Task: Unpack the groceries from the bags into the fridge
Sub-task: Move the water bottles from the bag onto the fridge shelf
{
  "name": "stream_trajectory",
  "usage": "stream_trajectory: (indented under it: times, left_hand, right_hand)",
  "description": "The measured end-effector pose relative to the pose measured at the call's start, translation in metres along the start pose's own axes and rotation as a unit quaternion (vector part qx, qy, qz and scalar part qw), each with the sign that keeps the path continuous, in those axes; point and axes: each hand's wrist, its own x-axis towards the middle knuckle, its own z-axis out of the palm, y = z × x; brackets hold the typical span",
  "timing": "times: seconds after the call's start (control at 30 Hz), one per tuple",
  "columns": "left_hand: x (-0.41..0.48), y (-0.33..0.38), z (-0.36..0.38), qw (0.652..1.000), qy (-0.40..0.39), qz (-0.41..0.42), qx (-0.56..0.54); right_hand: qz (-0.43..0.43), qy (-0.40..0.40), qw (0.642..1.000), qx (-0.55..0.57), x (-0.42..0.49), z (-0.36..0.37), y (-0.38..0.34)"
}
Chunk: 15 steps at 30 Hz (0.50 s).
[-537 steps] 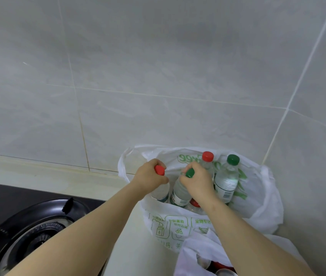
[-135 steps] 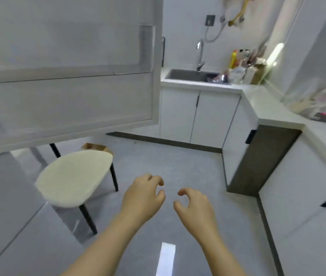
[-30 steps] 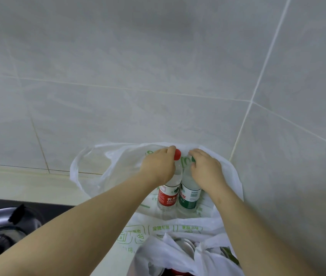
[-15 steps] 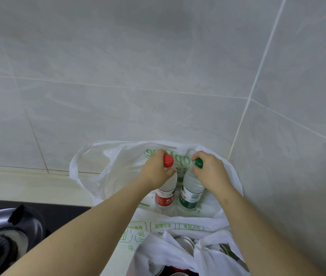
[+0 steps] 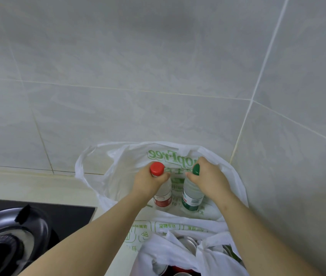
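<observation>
Gripping both at once here: curling the left hand (image 5: 148, 184) round the neck of the red-capped water bottle (image 5: 164, 194), just under the cap, and wrapping the right hand (image 5: 211, 182) round the neck of the green-capped water bottle (image 5: 191, 197) the same way. Standing upright, side by side, inside the open white plastic bag (image 5: 118, 170), red at nine o'clock of green, long axes running straight down from the fists. Resting on the pale surface (image 5: 38, 186) in the tiled corner, toward six o'clock of the view, with a gas burner (image 5: 4, 240) off at eight o'clock and a second bag (image 5: 164, 253) crowding in nearer. Looking like a straight upward pull coming, one bottle per hand, no crossing of arms needed. Possibly snagging the loose bag rim on the way out.
</observation>
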Motion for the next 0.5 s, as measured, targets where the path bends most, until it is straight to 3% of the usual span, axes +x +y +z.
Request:
stream_trajectory:
  times: [0.27,0.5]
  left_hand:
    - [0.005,0.003,-0.019,0.999,0.008,-0.012,0.032]
    - [0.012,0.008,-0.028,0.996,-0.027,-0.032,0.08]
  right_hand:
    - [-0.038,-0.013,0.996,-0.079,0.021,-0.001,-0.017]
    - [-0.03,-0.054,0.996,0.06,0.018,0.005,-0.026]
